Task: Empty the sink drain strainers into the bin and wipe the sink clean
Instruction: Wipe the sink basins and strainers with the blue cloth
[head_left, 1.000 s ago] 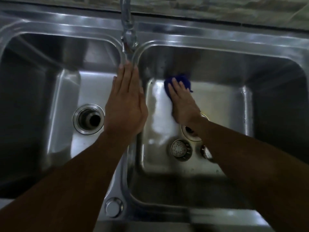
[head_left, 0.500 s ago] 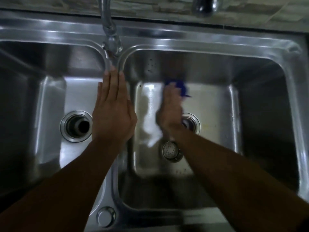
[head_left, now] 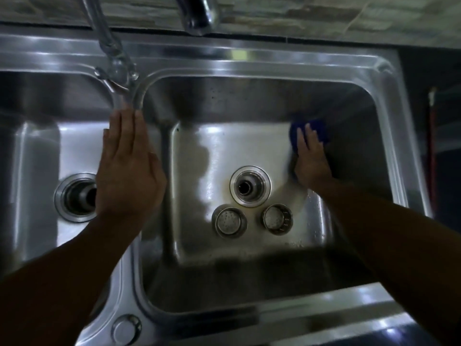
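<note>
Blue cloth (head_left: 320, 128) is pressed under straight fingers (head_left: 308, 136) of the right hand (head_left: 313, 163) at two o'clock. The nearer strainer (head_left: 277, 219), at five o'clock, may be knocked by a wide stroke.

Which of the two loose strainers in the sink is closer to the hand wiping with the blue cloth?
The right-hand strainer, whose perforated side wall shows; the other strainer lies farther from the right hand and blue cloth.

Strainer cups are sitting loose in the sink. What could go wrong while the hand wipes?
The right hand presses the blue cloth not far from the left strainer and the right strainer; a wide sweep might knock them about. The right drain is open, with no strainer in it, so wiped-off bits could slip down.
</note>
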`<state>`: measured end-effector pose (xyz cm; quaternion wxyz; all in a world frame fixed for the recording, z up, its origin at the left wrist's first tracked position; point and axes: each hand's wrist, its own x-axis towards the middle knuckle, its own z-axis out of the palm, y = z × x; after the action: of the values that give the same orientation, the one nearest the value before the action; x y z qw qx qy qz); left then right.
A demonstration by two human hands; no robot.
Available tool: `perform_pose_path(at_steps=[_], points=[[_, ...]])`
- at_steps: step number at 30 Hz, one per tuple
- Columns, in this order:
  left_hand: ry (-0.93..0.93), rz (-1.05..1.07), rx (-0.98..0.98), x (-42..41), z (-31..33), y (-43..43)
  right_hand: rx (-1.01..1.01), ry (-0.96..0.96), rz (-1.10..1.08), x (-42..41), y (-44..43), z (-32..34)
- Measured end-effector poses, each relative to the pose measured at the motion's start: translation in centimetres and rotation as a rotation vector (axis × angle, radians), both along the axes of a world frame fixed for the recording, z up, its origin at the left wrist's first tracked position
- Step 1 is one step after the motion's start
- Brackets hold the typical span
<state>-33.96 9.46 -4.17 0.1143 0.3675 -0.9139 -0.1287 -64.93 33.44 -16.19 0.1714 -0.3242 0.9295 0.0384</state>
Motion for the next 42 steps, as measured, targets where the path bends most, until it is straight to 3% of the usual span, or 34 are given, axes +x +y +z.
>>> perform_pose_path(at_steps=[3, 5, 7, 10, 12, 14, 21, 24, 29, 33, 37, 39, 42], points=[[-0.019, -0.001, -0.015, 0.0, 0.1, 0.1, -0.029, 0.002, -0.27, 2.9, -4.7, -0.3], [-0.033, -0.007, -0.021, 0.0, 0.0, 0.0, -0.002, -0.016, -0.276, 6.5, -9.6, -0.7], [-0.028, -0.013, -0.037, 0.1, -0.2, 0.0, -0.074, -0.08, -0.151, 11.4, -13.6, -1.0], [-0.043, -0.023, -0.055, 0.2, -0.4, 0.0, -0.3, -0.245, 0.312, 17.6, -16.7, -0.8], [-0.063, -0.025, -0.049, 0.2, -0.3, 0.0, -0.277, -0.288, 0.586, 17.7, -16.8, -0.3], [-0.061, -0.022, -0.058, 0.3, -0.3, 0.0, -0.238, -0.248, 0.688, 14.7, -15.8, -0.4], [-0.088, -0.018, -0.021, 0.1, 0.1, 0.1, -0.085, -0.039, 0.327, 0.8, -1.6, 0.2], [-0.094, -0.025, -0.014, 0.0, 0.6, 0.3, -0.018, -0.024, 0.189, -0.2, 3.0, 0.1], [-0.124, -0.026, -0.039, 0.0, 0.9, 0.6, -0.047, -0.134, 0.224, 4.9, 8.1, -0.6], [-0.228, -0.012, -0.117, -0.1, 0.7, 0.7, -0.045, -0.115, 0.266, 3.1, 7.0, -1.3], [-0.398, -0.251, -0.277, -1.0, 0.6, 2.1, -0.068, -0.11, 0.233, 0.8, 3.5, -1.4], [-0.508, -0.312, -0.215, -2.9, 0.1, 4.7, -0.066, -0.144, 0.232, 0.7, 3.6, -1.1], [-0.554, -0.431, 0.034, -6.5, -1.4, 10.4, -0.049, -0.183, 0.271, 2.3, 5.9, -0.8]])
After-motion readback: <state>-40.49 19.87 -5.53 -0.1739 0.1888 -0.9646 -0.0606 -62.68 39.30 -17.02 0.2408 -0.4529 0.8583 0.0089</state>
